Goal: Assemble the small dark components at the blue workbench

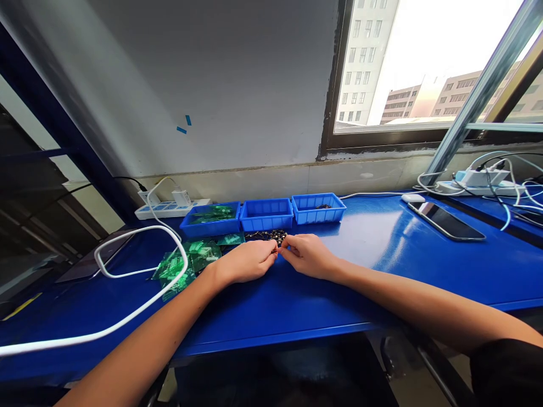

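Note:
My left hand and my right hand meet over the blue table, fingertips pinched close together. Whatever lies between the fingers is too small and too covered to make out. Just beyond the fingertips spreads a pile of small dark and shiny parts. Behind it stand three blue bins in a row. Green bags fill much of the left bin. No contents show in the middle bin, and a few small dark parts lie in the right bin.
Green plastic bags lie left of my left hand. A thick white cable loops over the table's left side. A power strip stands behind it. A phone lies at the right, near another cable-laden power strip.

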Demonstrator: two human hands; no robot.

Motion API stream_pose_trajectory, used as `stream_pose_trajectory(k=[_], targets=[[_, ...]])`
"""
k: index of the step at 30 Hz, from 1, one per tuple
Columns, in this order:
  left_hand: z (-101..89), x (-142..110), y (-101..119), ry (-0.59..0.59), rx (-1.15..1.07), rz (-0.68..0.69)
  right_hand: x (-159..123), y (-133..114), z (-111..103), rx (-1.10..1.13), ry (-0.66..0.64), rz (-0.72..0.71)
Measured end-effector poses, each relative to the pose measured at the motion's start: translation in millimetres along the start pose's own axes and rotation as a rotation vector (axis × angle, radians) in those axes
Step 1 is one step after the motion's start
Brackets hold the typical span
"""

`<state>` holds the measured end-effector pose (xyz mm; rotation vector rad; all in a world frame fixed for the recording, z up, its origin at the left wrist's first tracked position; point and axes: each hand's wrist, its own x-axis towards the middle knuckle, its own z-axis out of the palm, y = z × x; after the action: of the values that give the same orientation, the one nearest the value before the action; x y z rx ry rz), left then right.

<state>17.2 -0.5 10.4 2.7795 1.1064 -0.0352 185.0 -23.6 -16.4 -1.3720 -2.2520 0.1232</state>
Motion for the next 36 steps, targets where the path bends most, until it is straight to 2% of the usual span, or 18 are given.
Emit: stream_pose_trajectory(k=[14, 27, 36], targets=[[2.5, -0.1, -1.8, 0.013, 0.010, 0.007, 0.9, -1.0, -1.0, -0.019, -0.004, 0.036], [2.3, 0.6, -2.9, 0.018, 0.015, 0.016, -0.9, 1.2, -1.5, 0.050, 0.004, -0.009], [2.6, -0.6, 1.2, 0.009, 0.024, -0.052, -0.1, 1.0, -0.6, 0.042, -0.005, 0.011]])
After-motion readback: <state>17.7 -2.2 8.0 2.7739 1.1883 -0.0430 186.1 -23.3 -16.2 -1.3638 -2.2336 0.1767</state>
